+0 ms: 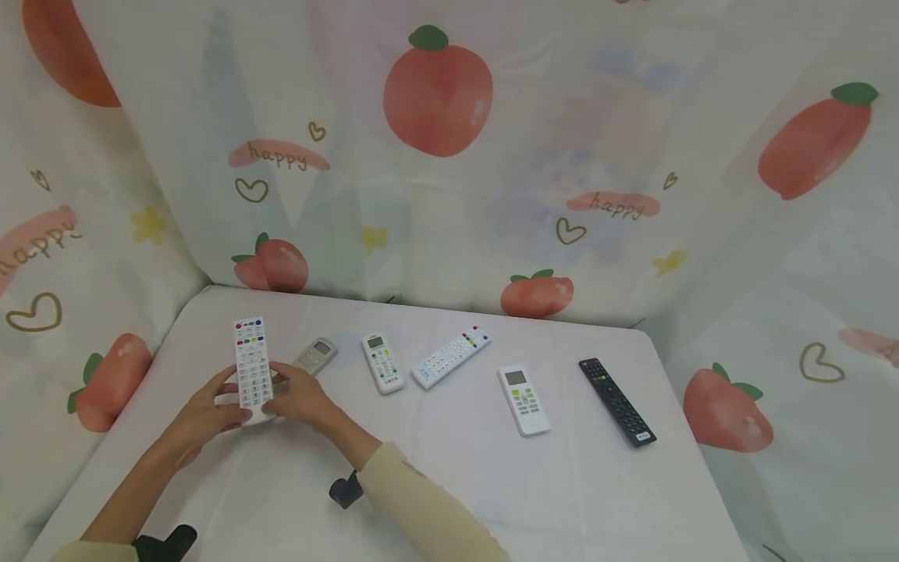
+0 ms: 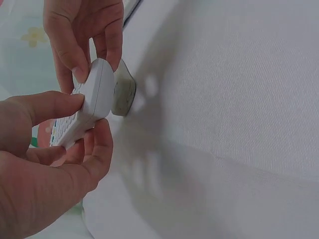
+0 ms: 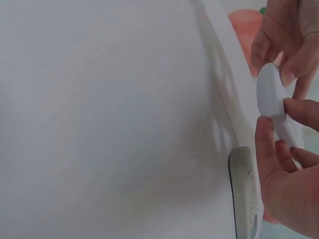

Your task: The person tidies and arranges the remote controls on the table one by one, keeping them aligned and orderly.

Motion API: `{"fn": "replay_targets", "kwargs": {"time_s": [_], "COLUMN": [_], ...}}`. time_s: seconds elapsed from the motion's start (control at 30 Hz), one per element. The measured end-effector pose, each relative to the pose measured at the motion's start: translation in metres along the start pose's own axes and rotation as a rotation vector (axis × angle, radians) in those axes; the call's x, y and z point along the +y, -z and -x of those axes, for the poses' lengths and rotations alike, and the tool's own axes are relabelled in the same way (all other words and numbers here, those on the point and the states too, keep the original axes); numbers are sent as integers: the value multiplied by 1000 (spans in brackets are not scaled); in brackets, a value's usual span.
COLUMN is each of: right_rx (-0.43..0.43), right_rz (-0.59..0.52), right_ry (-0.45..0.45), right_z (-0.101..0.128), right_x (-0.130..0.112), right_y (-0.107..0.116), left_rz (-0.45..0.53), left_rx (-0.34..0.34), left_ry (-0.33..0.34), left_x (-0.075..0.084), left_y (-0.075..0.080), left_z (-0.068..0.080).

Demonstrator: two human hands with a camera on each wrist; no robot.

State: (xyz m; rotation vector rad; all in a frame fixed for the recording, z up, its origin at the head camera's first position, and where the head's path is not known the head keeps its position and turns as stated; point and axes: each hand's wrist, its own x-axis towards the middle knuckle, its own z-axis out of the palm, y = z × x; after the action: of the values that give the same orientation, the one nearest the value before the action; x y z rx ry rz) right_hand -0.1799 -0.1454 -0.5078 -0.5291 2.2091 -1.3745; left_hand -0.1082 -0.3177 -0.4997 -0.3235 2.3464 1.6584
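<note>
A long white remote (image 1: 252,368) with coloured buttons at its far end is held by both hands above the left part of the table (image 1: 435,476), its near end raised off the cloth and its far end pointing toward 12 o'clock. The grip of the left hand (image 1: 204,410) is closed on the remote's near left edge, with the thumb on the button face and the fingers curled beneath, as the left wrist view shows (image 2: 55,164). The grip of the right hand (image 1: 298,396) is pinched on the near right edge, thumb and fingertips pressed against the thin side of the casing (image 3: 286,164). Just beside the right hand, at about 1 o'clock from it, a small grey remote (image 1: 315,355) lies flat on the table; in the right wrist view its edge (image 3: 242,194) is seen directly below the held remote, apart from it. Further toward 3 o'clock a small white remote with a screen (image 1: 382,362), a white remote with many keys (image 1: 450,357) lying at a slant, another white remote with a screen (image 1: 523,399) and a black remote (image 1: 616,401) are laid out in a loose row, each apart from the next. The black one lies nearest the table's right edge. A broad bare stretch of cloth is left open at 6 o'clock, between the row and the near edge. The table's far and side edges are met by a peach-printed curtain (image 1: 449,156).
</note>
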Motion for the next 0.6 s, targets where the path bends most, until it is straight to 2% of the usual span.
{"fn": "replay_targets", "kwargs": {"time_s": [0.3, 0.6], "right_rx": [40, 70], "right_rz": [-59, -154], "right_ry": [-46, -65], "right_z": [16, 31], "right_x": [1, 7], "right_y": [7, 13], "left_rz": [-96, -122], "left_rx": [-19, -32], "left_ry": [-5, -19], "left_x": [4, 8], "left_y": [-7, -20], "left_z": [0, 3]}}
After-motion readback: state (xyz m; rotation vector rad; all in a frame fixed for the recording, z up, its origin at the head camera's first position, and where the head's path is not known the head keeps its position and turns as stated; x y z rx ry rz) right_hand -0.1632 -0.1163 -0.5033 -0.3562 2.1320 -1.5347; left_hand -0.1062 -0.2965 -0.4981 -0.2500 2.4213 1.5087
